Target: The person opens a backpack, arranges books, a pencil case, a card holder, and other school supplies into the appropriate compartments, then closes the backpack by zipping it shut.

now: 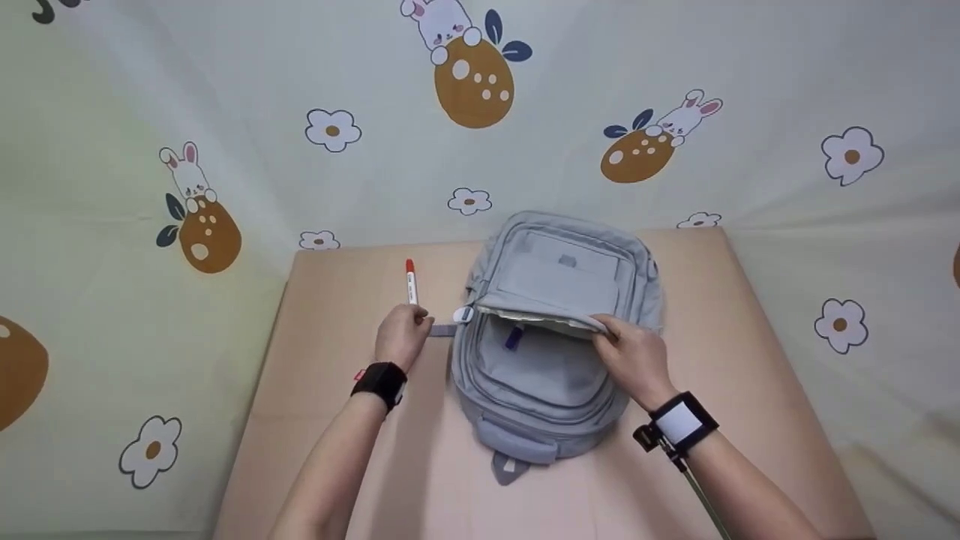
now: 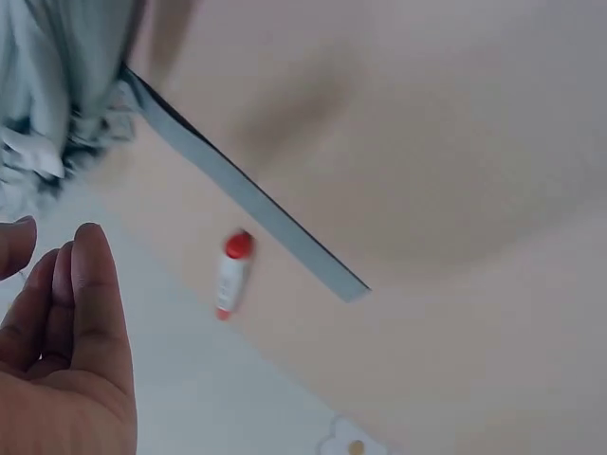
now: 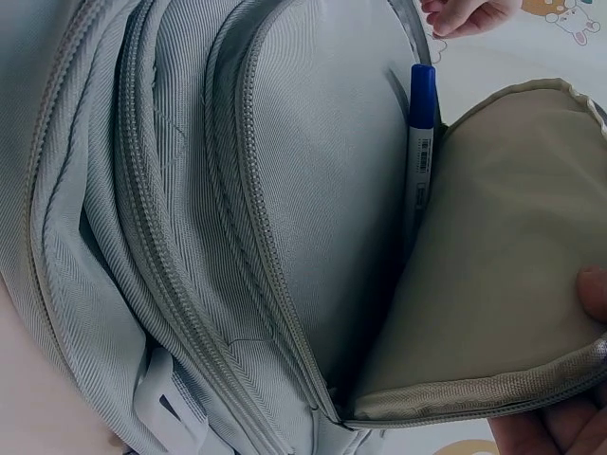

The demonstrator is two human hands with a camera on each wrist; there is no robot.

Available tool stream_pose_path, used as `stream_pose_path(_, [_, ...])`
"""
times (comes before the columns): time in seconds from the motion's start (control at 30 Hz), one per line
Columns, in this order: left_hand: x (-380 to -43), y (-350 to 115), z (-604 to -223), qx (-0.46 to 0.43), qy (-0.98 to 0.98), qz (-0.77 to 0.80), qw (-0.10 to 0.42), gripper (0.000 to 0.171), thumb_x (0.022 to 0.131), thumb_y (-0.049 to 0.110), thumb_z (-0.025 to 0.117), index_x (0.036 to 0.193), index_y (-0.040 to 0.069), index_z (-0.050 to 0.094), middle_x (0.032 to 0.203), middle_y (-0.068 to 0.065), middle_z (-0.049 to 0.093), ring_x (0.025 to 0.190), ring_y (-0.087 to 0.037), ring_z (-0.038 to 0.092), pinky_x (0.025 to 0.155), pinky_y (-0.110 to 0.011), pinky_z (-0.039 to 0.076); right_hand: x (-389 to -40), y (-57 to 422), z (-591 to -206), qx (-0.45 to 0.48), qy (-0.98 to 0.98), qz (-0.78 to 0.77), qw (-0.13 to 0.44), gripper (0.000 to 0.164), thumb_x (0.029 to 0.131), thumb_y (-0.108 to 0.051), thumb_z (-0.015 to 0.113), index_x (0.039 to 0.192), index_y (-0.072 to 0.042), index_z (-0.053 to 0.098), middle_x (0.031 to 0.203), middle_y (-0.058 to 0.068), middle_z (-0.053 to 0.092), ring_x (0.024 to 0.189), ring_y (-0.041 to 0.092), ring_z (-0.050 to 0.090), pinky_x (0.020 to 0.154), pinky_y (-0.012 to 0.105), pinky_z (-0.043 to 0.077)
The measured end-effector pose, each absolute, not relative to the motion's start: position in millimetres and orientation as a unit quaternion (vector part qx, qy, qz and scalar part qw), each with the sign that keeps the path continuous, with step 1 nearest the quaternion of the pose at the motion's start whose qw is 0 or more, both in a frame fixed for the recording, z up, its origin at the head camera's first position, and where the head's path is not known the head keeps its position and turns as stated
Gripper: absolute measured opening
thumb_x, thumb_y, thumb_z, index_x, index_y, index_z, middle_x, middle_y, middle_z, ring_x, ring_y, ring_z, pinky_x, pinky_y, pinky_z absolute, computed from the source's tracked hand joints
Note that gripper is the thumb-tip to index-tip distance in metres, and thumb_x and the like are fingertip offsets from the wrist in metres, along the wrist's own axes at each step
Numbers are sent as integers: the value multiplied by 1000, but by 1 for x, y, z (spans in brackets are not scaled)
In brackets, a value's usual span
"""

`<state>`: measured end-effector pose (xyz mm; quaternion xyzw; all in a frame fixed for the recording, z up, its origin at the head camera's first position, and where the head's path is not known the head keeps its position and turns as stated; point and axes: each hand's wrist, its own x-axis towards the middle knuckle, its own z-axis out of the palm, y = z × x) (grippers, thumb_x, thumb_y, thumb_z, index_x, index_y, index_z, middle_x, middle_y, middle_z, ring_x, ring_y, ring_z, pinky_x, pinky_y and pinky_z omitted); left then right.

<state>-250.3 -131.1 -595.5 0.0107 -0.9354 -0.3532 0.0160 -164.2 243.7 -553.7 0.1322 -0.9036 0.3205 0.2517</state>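
A grey backpack [image 1: 547,409] lies on its back with its front pocket unzipped. My right hand [image 1: 636,360] grips the edge of the pocket flap [image 1: 559,289], holding it lifted; in the right wrist view the flap's beige lining [image 3: 503,246] shows. A blue-capped marker [image 3: 419,142] stands inside the pocket, its lower part hidden in shadow. My left hand [image 1: 403,334] is left of the backpack, close to a white marker with a red cap [image 1: 411,281] that lies on the table. In the left wrist view its fingers [image 2: 100,313] are extended, thumb apart, nothing between them.
A grey strap [image 2: 256,204] extends from the backpack's left side across the table, close to the red-capped marker. The table [image 1: 322,420] has a pinkish-beige cover. Behind it and at both sides hangs cloth [image 1: 570,157] printed with rabbits and flowers.
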Motion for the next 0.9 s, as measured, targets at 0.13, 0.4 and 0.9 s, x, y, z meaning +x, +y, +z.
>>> stream_pose_path(0.13, [-261,-146,-602,40,-935,-353,8,20,96,15,71,107,-1,75,93,-11,71,80,-25,64,74,-41,53,-165,244,-554,130,-905,321,249,24,84,-1,76,107,-8,79,97,9,78,76,25,74,62,43,56])
stream_pose_path(0.4, [-272,-159,-615,70,-937,-342,-8,30,97,14,70,120,-6,70,108,-20,70,91,-30,65,80,-44,54,-165,245,-554,128,-905,322,247,25,84,-2,76,108,-9,79,97,8,78,76,23,74,62,42,56])
stream_pose_path(0.9, [-297,-151,-635,68,-961,-267,-37,28,99,21,67,82,-1,66,70,-10,58,58,-23,52,53,-36,42,-163,245,-556,128,-906,325,237,27,85,-1,75,110,-10,79,101,5,78,74,15,72,62,37,56])
